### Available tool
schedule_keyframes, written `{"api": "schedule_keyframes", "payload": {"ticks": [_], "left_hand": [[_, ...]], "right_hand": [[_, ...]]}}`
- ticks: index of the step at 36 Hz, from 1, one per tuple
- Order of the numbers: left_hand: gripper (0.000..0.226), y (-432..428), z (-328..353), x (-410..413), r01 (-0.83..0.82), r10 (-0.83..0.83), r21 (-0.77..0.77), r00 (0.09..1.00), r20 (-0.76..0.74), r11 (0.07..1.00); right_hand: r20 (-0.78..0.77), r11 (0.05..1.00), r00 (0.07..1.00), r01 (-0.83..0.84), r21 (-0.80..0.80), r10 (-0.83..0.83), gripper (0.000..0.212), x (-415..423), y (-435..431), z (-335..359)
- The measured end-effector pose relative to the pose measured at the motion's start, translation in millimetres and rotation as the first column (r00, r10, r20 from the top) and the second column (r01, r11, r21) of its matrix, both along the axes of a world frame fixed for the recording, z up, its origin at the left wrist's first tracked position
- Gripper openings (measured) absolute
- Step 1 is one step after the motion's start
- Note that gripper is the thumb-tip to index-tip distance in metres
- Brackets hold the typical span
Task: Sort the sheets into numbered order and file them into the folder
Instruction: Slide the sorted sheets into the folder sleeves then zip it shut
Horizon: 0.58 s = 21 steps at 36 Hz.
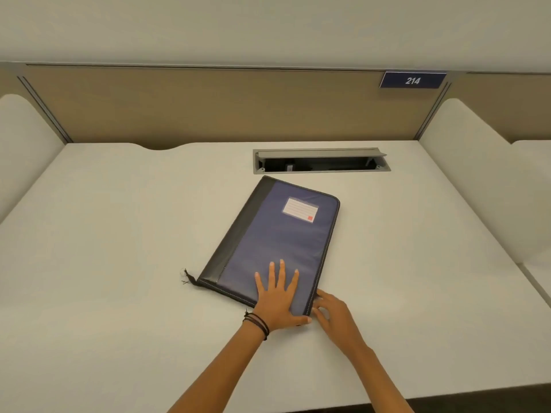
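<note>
Nearest us, two bare forearms reach out over the pale surface (119, 234), the left one with dark cords (258, 324) round its wrist. The left hand (278, 302) lies palm down on the near corner of the folder (277, 234), its fingers (281, 272) straight and spread, pressing the cover flat and gripping nothing. Just right of it, the right hand (334, 314) meets the folder's right edge at that same corner. Its fingers (320, 302) are bent against the edge, and we cannot tell whether they pinch it or only touch it.

Beyond the fingers the folder runs away at a slant, blue with a black spine. It looks zipped shut, with a zip pull (186, 277) trailing off its near left corner, well left of the left fingers. A label (299, 210) sits toward its far end. Farther on are an open hatch (320, 162) in the surface and a plate (413, 80) reading 214.

No sheets show, so we judge the task at its start, with the folder being steadied for opening. The next move likely calls for finding the zip and running it round while the left hand holds the cover down.
</note>
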<state>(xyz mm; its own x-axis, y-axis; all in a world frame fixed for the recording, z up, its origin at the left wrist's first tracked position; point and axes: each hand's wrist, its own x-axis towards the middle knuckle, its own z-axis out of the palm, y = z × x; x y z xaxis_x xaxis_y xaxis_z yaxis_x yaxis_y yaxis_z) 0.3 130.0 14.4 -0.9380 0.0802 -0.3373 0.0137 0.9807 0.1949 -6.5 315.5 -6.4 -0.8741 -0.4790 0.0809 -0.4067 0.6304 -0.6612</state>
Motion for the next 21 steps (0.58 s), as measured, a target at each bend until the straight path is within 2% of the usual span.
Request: {"api": "schedule_keyframes", "payload": {"ticks": [2,3,5,8,10,13,15,21], "left_hand": [[0.108,-0.8,15.1,-3.2,0.023,-0.021,-0.014,0.993,0.117,1.000],[0.114,-1.9,18.9,-6.0,0.033,-0.031,-0.032,0.997,0.064,0.999],[0.126,-7.1,18.1,-3.1,0.022,-0.016,-0.040,0.992,0.123,0.999],[0.129,-18.8,25.0,3.2,0.005,0.012,-0.087,0.981,0.193,0.996],[0.129,-28.0,28.0,6.0,0.005,0.018,-0.108,0.976,0.216,0.994],[0.127,-40.0,30.2,12.2,0.003,0.025,-0.121,0.972,0.232,0.993],[0.127,-45.3,32.6,15.5,0.007,0.024,-0.127,0.969,0.245,0.992],[0.122,-49.6,37.7,21.6,0.018,0.021,-0.139,0.961,0.275,0.990]], "right_hand": [[0.003,0.999,0.999,-0.042,-0.009,0.042,0.042,7.9,-7.0,-0.7],[0.001,0.998,0.998,-0.061,-0.019,0.061,0.049,12.0,-10.9,-1.5],[-0.022,0.996,0.997,-0.080,-0.041,0.079,0.068,19.8,-19.1,-2.3],[-0.093,0.997,0.994,-0.067,-0.036,0.064,0.071,27.8,-33.4,-3.3],[-0.114,0.998,0.992,-0.057,0.011,0.058,0.061,31.9,-42.3,-5.2],[-0.081,0.996,0.995,-0.044,0.077,0.051,0.029,36.1,-52.9,-9.9],[-0.073,0.996,0.997,-0.030,0.083,0.037,0.017,39.3,-60.2,-10.4],[-0.262,0.991,0.964,0.004,0.136,0.033,0.004,35.9,-69.9,-9.8]]}}
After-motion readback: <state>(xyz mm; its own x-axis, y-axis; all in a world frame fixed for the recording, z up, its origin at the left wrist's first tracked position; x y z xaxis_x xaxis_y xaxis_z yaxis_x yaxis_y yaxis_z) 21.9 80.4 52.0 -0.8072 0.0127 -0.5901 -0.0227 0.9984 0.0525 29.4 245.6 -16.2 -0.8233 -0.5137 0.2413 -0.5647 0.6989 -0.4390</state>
